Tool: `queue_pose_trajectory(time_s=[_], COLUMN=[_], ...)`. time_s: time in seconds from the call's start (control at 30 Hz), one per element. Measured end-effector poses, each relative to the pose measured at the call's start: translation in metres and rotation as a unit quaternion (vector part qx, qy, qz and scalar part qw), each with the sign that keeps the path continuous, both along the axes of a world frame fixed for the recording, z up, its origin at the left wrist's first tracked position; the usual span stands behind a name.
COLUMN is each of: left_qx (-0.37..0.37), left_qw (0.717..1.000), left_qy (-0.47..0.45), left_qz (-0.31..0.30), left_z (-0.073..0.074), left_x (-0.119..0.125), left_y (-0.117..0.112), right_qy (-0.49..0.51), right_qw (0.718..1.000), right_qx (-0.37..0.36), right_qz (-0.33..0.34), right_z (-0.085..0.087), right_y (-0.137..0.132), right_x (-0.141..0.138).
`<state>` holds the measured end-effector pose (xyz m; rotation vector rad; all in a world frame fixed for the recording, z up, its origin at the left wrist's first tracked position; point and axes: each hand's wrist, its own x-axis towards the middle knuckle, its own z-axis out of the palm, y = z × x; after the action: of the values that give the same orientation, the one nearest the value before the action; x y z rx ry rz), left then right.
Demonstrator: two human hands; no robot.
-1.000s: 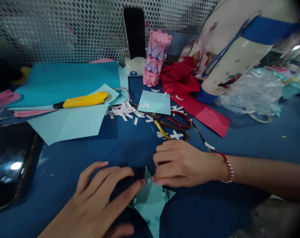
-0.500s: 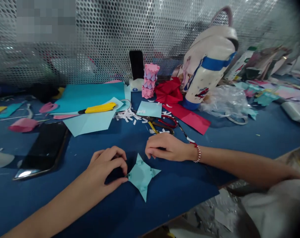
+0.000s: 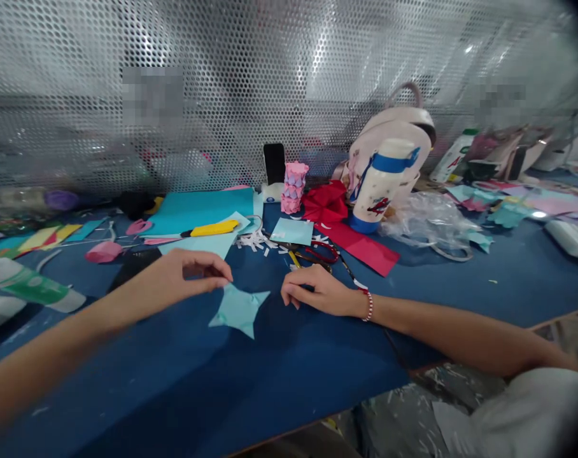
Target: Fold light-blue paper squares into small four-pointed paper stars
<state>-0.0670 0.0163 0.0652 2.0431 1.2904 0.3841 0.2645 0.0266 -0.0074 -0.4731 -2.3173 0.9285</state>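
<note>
My left hand (image 3: 193, 275) pinches one point of a light blue folded paper star (image 3: 241, 310) between thumb and fingers. The four-pointed star is raised and tilted above the blue table, its other points free. My right hand (image 3: 317, 289), with a beaded bracelet at the wrist, rests to the right of the star, fingers curled in and nothing visible in them. Just beyond it lie red-handled scissors (image 3: 326, 252) and a light blue paper square (image 3: 293, 231).
Behind are a yellow cutter (image 3: 216, 228) on blue sheets, white paper scraps (image 3: 256, 240), a pink paper column (image 3: 293, 187), red paper (image 3: 363, 248), a bottle (image 3: 382, 187) and a backpack (image 3: 394, 127). At left lies a green-white tube (image 3: 35, 284). The table's front edge (image 3: 317, 416) runs diagonally.
My left hand has lifted the star off the table, taking it left and away from me while turning it. My right hand stays at its place. The camera view has tilted up.
</note>
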Motion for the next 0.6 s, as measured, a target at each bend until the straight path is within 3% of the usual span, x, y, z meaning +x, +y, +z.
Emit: queue_pose_trajectory(time_s=[0.17,0.27,0.43,0.6], left_qx=[0.077,0.124,0.161,0.162], left_qw=[0.992,0.979,0.967,0.973], left_qy=[-0.019,-0.042,-0.08,-0.046], left_qz=[0.102,0.159,0.182,0.158], left_z=[0.041,0.052,0.028,0.01], left_x=[-0.014,-0.016,-0.014,-0.023], left_y=[0.065,0.104,0.143,0.147], right_qy=[-0.001,0.004,-0.005,-0.025], right_qw=[1.0,0.999,0.998,0.996], right_qx=[0.024,0.039,0.061,0.086], right_qz=[0.007,0.018,0.025,0.029], right_z=[-0.003,-0.004,-0.003,-0.003], right_y=[0.002,0.002,0.0,0.0], right_x=[0.001,0.001,0.001,0.001])
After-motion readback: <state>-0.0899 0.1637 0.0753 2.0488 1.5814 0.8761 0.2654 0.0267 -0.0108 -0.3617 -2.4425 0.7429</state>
